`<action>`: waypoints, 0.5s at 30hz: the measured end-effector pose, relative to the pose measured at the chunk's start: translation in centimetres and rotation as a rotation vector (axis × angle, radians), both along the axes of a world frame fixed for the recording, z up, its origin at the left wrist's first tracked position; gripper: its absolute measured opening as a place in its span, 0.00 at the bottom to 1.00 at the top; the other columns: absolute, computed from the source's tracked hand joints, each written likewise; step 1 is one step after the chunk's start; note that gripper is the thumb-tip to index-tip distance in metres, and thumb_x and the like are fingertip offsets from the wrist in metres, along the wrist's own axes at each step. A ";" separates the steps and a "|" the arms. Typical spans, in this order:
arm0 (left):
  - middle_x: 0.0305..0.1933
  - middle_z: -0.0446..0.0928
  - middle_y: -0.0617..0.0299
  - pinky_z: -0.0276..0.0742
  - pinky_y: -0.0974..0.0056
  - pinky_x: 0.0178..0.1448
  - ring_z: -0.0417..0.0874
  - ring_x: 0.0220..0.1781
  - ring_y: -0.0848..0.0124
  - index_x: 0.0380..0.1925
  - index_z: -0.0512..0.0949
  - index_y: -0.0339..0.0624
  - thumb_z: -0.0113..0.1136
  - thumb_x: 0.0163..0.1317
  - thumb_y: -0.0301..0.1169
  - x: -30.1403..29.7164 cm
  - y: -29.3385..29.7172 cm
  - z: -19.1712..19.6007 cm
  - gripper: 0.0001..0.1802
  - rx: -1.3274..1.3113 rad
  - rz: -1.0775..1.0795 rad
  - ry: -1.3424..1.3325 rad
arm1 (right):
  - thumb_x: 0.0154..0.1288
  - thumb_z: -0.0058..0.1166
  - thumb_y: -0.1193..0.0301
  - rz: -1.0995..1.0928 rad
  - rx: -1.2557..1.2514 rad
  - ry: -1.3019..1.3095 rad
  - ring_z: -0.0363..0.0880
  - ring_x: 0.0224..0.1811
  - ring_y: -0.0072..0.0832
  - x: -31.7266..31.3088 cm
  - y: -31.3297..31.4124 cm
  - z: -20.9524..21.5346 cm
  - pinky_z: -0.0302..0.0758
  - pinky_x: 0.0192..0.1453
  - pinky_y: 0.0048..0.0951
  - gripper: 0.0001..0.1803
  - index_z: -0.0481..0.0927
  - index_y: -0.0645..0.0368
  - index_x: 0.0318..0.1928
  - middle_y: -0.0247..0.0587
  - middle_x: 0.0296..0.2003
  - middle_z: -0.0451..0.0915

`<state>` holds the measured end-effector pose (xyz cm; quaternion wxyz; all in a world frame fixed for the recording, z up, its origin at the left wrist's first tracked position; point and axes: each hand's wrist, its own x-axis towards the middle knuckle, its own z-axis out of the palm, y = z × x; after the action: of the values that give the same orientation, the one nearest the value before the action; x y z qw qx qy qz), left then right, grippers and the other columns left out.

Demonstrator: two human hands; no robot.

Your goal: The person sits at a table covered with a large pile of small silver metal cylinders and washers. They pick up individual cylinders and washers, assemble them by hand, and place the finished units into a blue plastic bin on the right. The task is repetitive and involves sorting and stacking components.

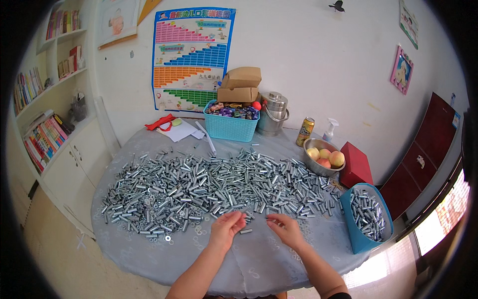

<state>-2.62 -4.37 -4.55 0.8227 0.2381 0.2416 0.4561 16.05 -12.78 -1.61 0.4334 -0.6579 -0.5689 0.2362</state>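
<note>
Left hand (pixel 227 230) and right hand (pixel 287 231) are apart near the metal tubes (pixel 219 184); I can't tell if they hold any. Pinching few at once should help.

Two bare hands, one left (pixel 227 229) and one right (pixel 286 231), at lower centre. Short silver metal tubes (pixel 174 191) mid-frame: too many to count; flat silver ring washers (pixel 168 238): several, overlapping, not countable. At centre right: one round steel bowl (pixel 326 172), four pink-and-yellow round fruits (pixel 337 159) visible, one gold drinks can (pixel 305 131), one white plastic spray bottle (pixel 329 130), one red rectangular box (pixel 356 166). One turquoise woven-pattern plastic basket (pixel 230 128), upper centre; one blue oval bin (pixel 362 243), lower right.
</note>
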 end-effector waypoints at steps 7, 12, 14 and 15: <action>0.35 0.79 0.56 0.79 0.70 0.39 0.80 0.30 0.74 0.35 0.77 0.35 0.58 0.57 0.27 -1.3 1.2 -0.3 0.08 -0.020 0.055 -0.095 | 0.50 0.57 0.68 -0.021 0.077 -0.598 0.76 0.33 0.37 0.9 6.8 -1.1 0.73 0.38 0.33 0.09 0.82 0.55 0.34 0.40 0.29 0.78; 0.35 0.80 0.56 0.79 0.69 0.39 0.80 0.30 0.74 0.35 0.76 0.35 0.58 0.57 0.27 -1.1 1.4 -0.7 0.08 -0.019 0.014 -0.107 | 0.44 0.58 0.67 -0.115 -0.004 -0.944 0.76 0.36 0.36 0.4 10.0 -2.7 0.71 0.40 0.37 0.07 0.82 0.52 0.27 0.39 0.27 0.76; 0.35 0.79 0.56 0.79 0.69 0.39 0.80 0.30 0.74 0.35 0.77 0.35 0.58 0.57 0.27 -1.2 1.4 -0.5 0.08 -0.024 0.017 -0.095 | 0.42 0.57 0.69 -0.129 -0.029 -1.046 0.76 0.36 0.36 0.0 10.5 -2.6 0.70 0.39 0.38 0.05 0.81 0.51 0.25 0.38 0.26 0.75; 0.35 0.79 0.56 0.79 0.69 0.38 0.80 0.30 0.74 0.35 0.77 0.35 0.58 0.57 0.27 -1.1 1.3 -0.5 0.08 -0.025 0.014 -0.091 | 0.42 0.57 0.69 -0.129 -0.023 -1.051 0.76 0.36 0.36 0.1 10.6 -2.8 0.70 0.39 0.38 0.05 0.81 0.51 0.24 0.38 0.26 0.75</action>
<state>-3.73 -3.07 -5.00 0.8327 0.2051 0.2112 0.4691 16.13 -2.15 -4.37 0.0961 -0.7259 -0.6652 -0.1463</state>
